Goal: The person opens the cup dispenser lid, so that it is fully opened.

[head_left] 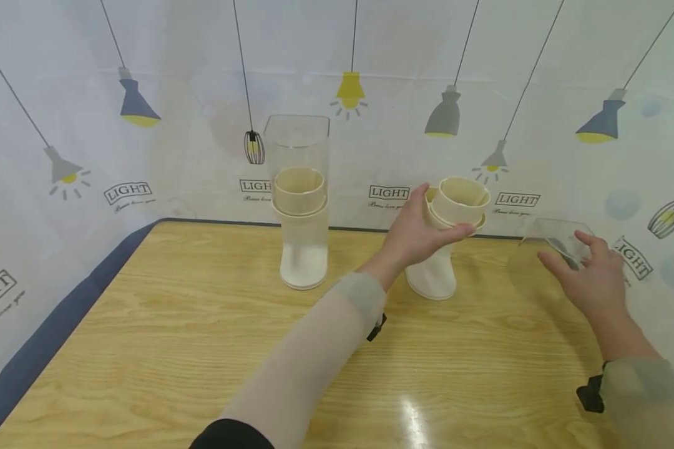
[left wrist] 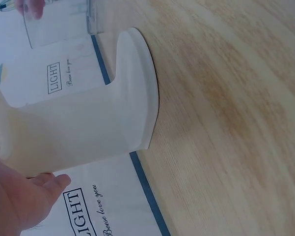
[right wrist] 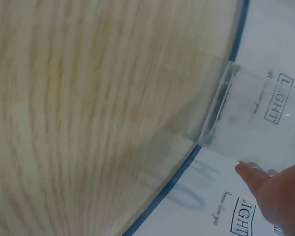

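Cream plastic stand with a round, cup-shaped top (head_left: 431, 277): right of centre in the frame; best held steady and upright.
Left hand (head_left: 412, 234): curled round the stand near its top, thumb along the front; a firm, even grip should serve.
Clear, colourless, plastic-looking container (head_left: 560, 237): right side of the frame, apart from the stand (see-through, so easily misjudged).
Right hand (head_left: 595, 280): thumb and fingers pinching the container; light pressure seems wise.

Head cam fwd/down; wrist cams close, sideways; all share tabletop (head_left: 163, 337).
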Tool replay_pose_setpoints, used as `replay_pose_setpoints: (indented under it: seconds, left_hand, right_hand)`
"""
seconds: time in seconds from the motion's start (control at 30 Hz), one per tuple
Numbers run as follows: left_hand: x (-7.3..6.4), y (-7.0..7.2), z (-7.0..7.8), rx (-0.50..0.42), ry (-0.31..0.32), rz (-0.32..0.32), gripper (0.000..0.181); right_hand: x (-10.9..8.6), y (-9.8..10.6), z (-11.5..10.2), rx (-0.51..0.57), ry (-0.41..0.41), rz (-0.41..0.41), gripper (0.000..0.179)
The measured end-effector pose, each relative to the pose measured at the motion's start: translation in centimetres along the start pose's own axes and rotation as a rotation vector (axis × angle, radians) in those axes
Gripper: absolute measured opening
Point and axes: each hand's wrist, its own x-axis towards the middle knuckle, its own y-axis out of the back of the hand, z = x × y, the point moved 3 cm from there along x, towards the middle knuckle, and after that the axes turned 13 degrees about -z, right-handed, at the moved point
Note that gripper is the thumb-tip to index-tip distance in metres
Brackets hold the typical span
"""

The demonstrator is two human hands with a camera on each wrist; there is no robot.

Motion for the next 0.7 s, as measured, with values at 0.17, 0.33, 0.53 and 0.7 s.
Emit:
replay_pose_setpoints:
  seconds: [0.17,0.33,0.53,0.7]
  left_hand:
    - [0.4,-0.2,0.0,-0.002,-0.001,0.003,0.125]
    - [0.6,-0.5,-0.1,-0.024,-0.009,0.004,0.124]
    - [0.8,-0.7,0.0,-0.030,-0.021,0.009,0.123]
    - [0.8,-0.5,0.0,-0.027,0.001,0.019,0.123]
  right_hand:
    - [1.1,-0.1,0.7,0.014,-0.007,0.022,0.100]
    - [1.9,-0.1,1.5,0.022,-0.016,0.034,0.099]
    - [2.5,0.2,1.9,0.030,-0.015,0.033,0.099]
    - [3.2,0.1,1.4,0.033,-0.014,0.027,0.099]
